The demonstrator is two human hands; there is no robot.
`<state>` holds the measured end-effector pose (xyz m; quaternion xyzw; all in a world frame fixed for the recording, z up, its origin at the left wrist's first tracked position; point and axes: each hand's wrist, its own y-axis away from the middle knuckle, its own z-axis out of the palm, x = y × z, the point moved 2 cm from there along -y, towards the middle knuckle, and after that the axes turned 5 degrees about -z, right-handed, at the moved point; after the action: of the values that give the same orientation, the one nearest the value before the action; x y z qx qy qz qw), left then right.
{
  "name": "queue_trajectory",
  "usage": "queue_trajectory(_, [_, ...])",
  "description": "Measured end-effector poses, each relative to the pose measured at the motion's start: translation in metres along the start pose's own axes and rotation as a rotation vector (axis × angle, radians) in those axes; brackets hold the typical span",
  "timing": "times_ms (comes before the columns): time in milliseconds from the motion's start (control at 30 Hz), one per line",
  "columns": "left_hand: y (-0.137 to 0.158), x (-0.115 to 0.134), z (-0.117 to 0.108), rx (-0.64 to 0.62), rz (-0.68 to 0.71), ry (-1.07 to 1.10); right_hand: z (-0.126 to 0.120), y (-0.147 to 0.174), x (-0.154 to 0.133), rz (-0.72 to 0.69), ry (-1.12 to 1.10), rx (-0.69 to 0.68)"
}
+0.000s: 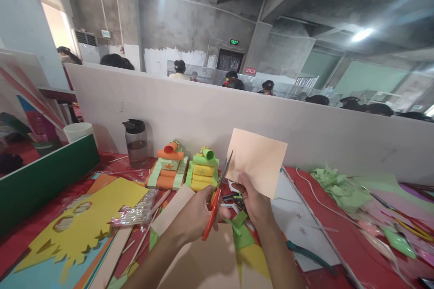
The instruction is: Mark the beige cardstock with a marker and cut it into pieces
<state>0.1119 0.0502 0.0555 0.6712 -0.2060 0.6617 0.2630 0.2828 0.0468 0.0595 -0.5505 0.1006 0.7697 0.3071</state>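
My left hand (195,216) is closed on a pair of scissors (212,219) with orange handles and blades pointing up. The blades are at the left edge of a square sheet of peach paper (259,158); I cannot tell whether they are cutting into it. That sheet is pinched at its lower edge by my right hand (256,203), thumb in front. Under my hands lies a larger peach sheet (203,262), with green paper scraps (246,237) beside it. Behind stand two models of rolled paper, one orange and green (167,171), the other yellow and green (202,169).
At left lie yellow paper with cut-outs (111,203), a clear plastic packet (137,210) and a dark-lidded bottle (135,142). A white board (298,226), crumpled green paper (339,187) and more scissors (403,216) are at right. A white partition (190,108) runs behind, with several people beyond.
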Motion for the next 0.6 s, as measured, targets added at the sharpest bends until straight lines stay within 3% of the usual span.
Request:
queue_trajectory(167, [-0.003,-0.004,0.005,0.068,0.054,0.012,-0.001,-0.005,0.006,0.086,-0.064,0.003])
queue_trajectory(600, [-0.006,-0.009,0.014,0.122,0.025,0.074,-0.006,-0.006,0.011,0.028,0.109,0.066])
